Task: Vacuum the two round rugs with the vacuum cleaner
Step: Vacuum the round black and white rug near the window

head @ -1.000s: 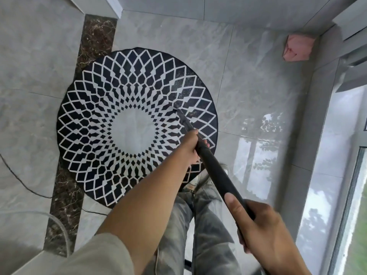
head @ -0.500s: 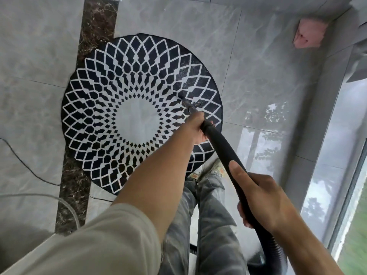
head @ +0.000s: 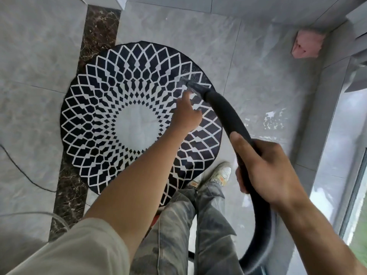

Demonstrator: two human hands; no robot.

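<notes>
A round black-and-white patterned rug [head: 99,108] lies on the grey tiled floor. The black vacuum hose [head: 230,116] curves down to its nozzle [head: 195,87], which rests on the rug's far right part. My right hand [head: 264,171] grips the hose partway up, thumb along it. My left hand [head: 186,114] hovers over the rug just left of the hose, apart from it, with a finger stretched toward the nozzle; it is blurred and holds nothing. Only one rug is in view.
A pink cloth [head: 306,45] lies in the far right corner by the wall. A glass window or door [head: 347,175] runs along the right. A thin black cable [head: 23,175] and a pale cord [head: 39,214] cross the floor at left. My shoe [head: 220,173] stands at the rug's near edge.
My left hand has let go of the hose and moved left of it. The nozzle has slid toward the rug's far right edge, and the hose now bends more.
</notes>
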